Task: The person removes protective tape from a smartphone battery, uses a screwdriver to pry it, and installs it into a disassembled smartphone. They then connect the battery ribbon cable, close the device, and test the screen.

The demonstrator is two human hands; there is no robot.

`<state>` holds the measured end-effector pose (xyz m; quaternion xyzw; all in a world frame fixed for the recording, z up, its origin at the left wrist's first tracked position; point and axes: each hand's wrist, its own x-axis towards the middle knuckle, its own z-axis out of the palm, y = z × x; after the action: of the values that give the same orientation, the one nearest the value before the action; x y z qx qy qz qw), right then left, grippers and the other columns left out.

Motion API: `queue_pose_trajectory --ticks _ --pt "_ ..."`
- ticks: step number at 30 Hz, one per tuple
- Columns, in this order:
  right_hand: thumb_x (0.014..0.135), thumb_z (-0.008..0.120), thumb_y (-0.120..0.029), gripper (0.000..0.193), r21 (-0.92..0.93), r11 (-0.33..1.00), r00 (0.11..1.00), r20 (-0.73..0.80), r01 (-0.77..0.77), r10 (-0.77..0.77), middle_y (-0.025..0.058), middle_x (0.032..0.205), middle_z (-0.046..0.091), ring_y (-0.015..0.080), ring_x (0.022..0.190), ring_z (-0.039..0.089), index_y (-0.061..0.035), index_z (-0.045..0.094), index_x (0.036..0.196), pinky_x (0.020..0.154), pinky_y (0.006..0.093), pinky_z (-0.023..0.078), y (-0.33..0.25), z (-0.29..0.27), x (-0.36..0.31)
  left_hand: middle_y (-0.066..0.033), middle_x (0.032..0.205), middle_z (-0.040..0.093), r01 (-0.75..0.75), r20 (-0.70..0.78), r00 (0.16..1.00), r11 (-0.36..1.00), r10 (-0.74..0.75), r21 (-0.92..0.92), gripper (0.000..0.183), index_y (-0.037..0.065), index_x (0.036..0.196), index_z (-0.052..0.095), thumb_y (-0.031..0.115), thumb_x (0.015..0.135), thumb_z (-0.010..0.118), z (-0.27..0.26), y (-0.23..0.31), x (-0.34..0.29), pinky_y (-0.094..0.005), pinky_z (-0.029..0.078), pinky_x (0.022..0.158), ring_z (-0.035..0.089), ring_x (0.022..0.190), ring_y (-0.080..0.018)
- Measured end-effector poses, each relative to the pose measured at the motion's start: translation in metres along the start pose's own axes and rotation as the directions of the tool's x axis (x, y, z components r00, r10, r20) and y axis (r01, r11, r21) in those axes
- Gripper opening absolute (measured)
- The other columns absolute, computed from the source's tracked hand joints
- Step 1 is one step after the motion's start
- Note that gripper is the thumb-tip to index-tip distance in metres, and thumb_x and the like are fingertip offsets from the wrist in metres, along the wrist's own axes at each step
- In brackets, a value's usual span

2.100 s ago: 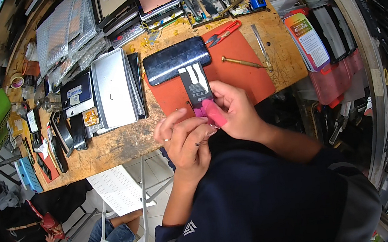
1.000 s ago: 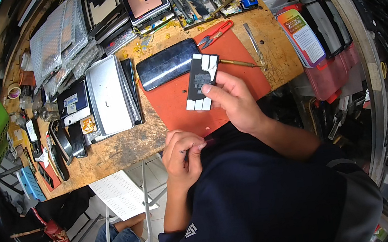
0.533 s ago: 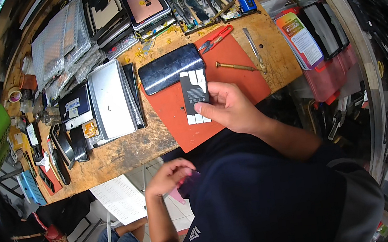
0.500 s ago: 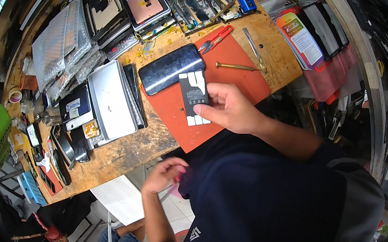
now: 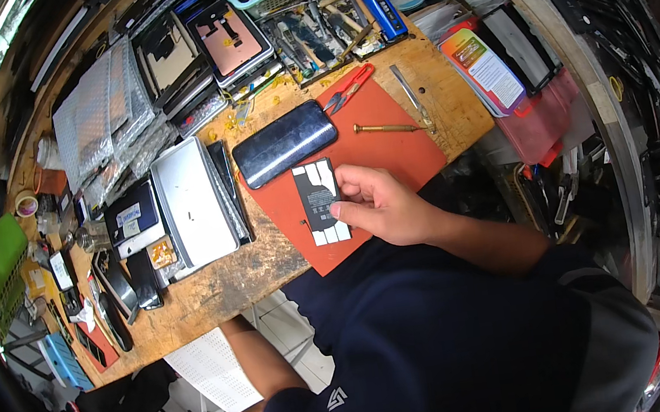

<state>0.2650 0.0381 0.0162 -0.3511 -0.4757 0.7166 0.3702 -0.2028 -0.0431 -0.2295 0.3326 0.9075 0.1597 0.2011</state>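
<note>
My right hand (image 5: 384, 205) pinches a black and white phone battery (image 5: 317, 199) by its right edge, thumb on the printed face. The battery is held over the red mat (image 5: 402, 151) near its front edge. Behind it a phone (image 5: 284, 144), glossy dark side up, lies across the mat's left edge. My left forearm (image 5: 260, 355) reaches under the front edge of the table, which hides the left hand. Right of the phone are red-handled snips (image 5: 353, 86) and a brass-coloured screwdriver (image 5: 385, 127). A slim metal tool (image 5: 406, 86) lies farther right.
A white tray (image 5: 195, 203) stands left of the phone on the wooden table (image 5: 216, 292). Bubble-wrapped packs (image 5: 103, 98), tablet parts (image 5: 229, 40), a tool tray (image 5: 316, 37) and a blue cylindrical tool (image 5: 378, 4) line the back. A perforated white chair back (image 5: 212, 371) is below the front edge.
My left hand has gone from beside my lap to under the table edge, out of sight. The view has shifted; my right hand still holds the battery, now a little farther from the phone.
</note>
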Motion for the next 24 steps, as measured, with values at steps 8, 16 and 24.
queue_pose_trajectory --ticks 8,16,24 --pt "0.103 0.065 -0.001 0.007 -0.040 0.998 0.998 0.048 0.047 -0.045 -0.0014 0.097 0.066 0.0039 0.086 0.062 0.0004 0.062 0.110 0.073 0.0242 0.051 0.023 0.005 0.017 -0.0243 0.135 0.069 -0.576 0.349 0.762 0.817 0.546 -0.022 0.043 -0.002 0.134 0.068 0.023 0.100 0.073 -0.046 0.169 -0.238 -0.0391 0.052 0.108 0.066 0.128 -0.0364" --pt "0.102 0.069 0.001 0.021 -0.083 0.995 0.993 0.110 0.051 -0.042 0.0028 0.101 0.070 0.0063 0.095 0.066 0.0010 0.061 0.122 0.086 0.0278 0.055 0.003 0.023 0.017 -0.0022 0.106 0.068 -0.055 0.187 0.878 0.480 0.440 -0.875 0.021 -0.001 0.122 0.067 0.004 0.102 0.071 -0.108 0.276 -0.250 -0.0243 0.052 0.086 0.064 0.093 -0.0079" --pt "0.096 0.078 -0.011 0.020 -0.567 0.754 0.888 -0.084 0.330 -0.452 0.0147 0.088 0.073 0.0303 0.085 0.075 0.0006 0.066 0.105 0.072 0.0391 0.057 -0.002 -0.019 -0.001 0.0039 0.091 0.060 -0.257 0.135 0.753 0.476 0.644 -0.841 0.004 0.001 0.102 0.068 0.003 0.103 0.070 -0.059 0.297 -0.253 -0.0205 0.045 0.077 0.058 0.087 -0.0033"
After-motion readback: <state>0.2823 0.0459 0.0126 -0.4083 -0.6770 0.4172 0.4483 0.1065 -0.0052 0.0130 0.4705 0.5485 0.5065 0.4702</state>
